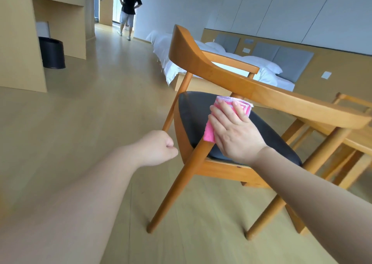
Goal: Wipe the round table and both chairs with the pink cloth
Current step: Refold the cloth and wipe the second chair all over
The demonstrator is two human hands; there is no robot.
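Your right hand (235, 130) presses the folded pink cloth (231, 110) flat-fingered onto the wooden armchair's black padded seat (193, 110) at frame centre to wipe it, while your left hand (159, 149), an empty fist, idles beside the chair.

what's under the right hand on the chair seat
A folded pink cloth lies under the right hand, pressed flat on the wooden chair's black padded seat. The hand covers the cloth's middle; only its edges show.

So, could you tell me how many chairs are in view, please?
2. One chair stands in the middle, its dark seat under the right hand and pink cloth. A second chair is partly cut off at the right edge.
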